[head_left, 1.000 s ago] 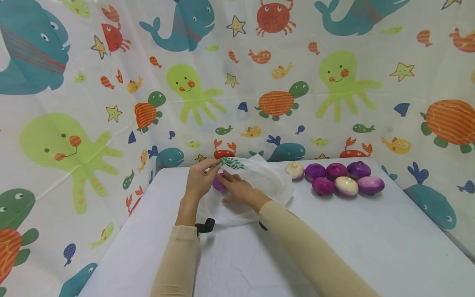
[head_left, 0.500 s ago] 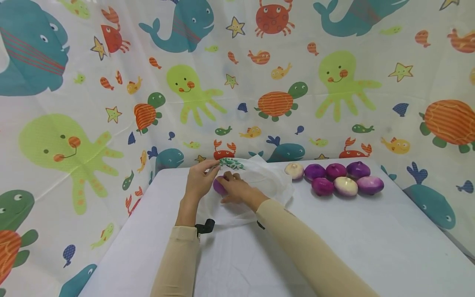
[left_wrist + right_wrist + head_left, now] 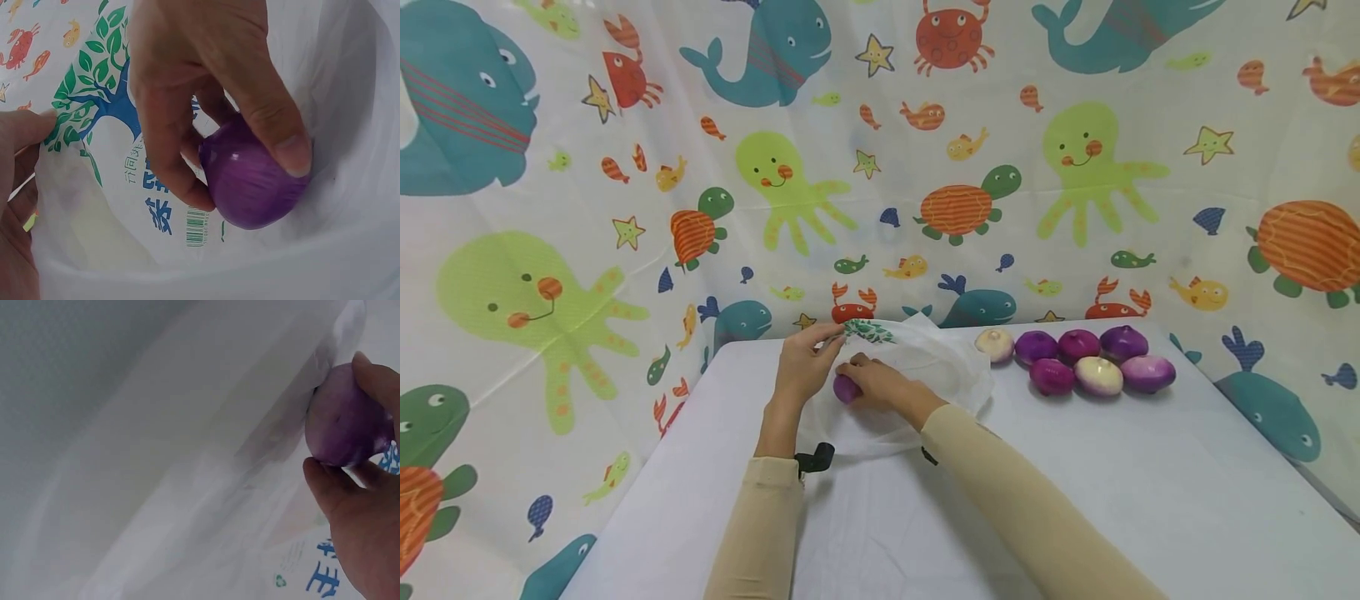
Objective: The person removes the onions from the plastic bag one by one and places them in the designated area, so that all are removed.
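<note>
A white plastic bag with a green leaf print lies on the table, its mouth held apart. My left hand pinches the bag's rim at the far left; in the left wrist view its thumb presses the film beside the tree print. My right hand reaches into the mouth and grips a purple onion. Left wrist view: the thumb and fingers wrap the onion against the bag's printed inner side. In the right wrist view, the onion sits between thumb and fingertips, close to the film.
Right of the bag, at the back of the white-covered table, several onions stand grouped in two rows. Some are purple, such as the purple onion; others are pale, like the whitish onion. A sea-animal curtain hangs behind.
My right hand has shifted its grip on the purple onion, its fingers curling more closely round it. The onion has moved slightly toward me. My left hand stays at the bag's rim.
</note>
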Tool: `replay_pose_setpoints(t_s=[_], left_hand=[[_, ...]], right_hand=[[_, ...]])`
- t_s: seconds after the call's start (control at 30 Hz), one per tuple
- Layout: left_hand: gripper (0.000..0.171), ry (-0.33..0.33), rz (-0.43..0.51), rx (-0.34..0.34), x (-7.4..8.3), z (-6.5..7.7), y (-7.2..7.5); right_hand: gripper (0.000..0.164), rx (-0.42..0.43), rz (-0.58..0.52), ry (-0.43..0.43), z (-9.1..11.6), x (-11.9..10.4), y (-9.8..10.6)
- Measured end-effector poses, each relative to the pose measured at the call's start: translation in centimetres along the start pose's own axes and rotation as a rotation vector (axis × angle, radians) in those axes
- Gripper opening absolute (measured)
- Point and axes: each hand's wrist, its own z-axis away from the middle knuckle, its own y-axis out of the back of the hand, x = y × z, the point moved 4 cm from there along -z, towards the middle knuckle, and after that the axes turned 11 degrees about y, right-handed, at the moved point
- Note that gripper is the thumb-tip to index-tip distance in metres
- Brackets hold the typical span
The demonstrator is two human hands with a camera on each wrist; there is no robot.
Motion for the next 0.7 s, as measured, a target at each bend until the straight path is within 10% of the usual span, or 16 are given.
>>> replay_pose_setpoints(t_s=[0.7], left_hand=[[0.022, -0.013, -0.012, -0.006, 0.1, 0.0, -0.1]], right_hand=[[0.062, 0.09, -0.026, 0.13, 2.9, 1.0, 0.8]])
